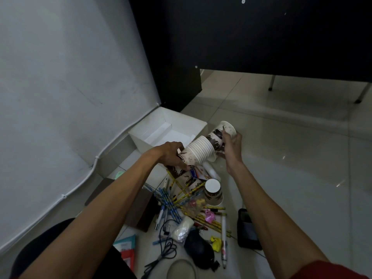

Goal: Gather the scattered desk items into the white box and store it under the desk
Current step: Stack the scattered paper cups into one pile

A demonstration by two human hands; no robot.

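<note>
The open white box (141,142) sits on the floor by the wall, under the black desk (251,33). Just in front of it I hold a stack of nested paper cups (201,152) on its side. My left hand (172,156) grips the stack's near end. My right hand (231,147) grips a patterned paper cup (220,133) at the stack's far end. One more paper cup (213,191) stands upside down on the floor below. Pencils (185,193), pens and markers lie scattered beneath my arms.
A brown box (141,210) lies under my left forearm. A black pouch (198,250), a white bag (182,230), a cable (167,246), booklets (125,246) and a black case (247,230) lie on the tiles. Chair legs (360,95) stand at back right.
</note>
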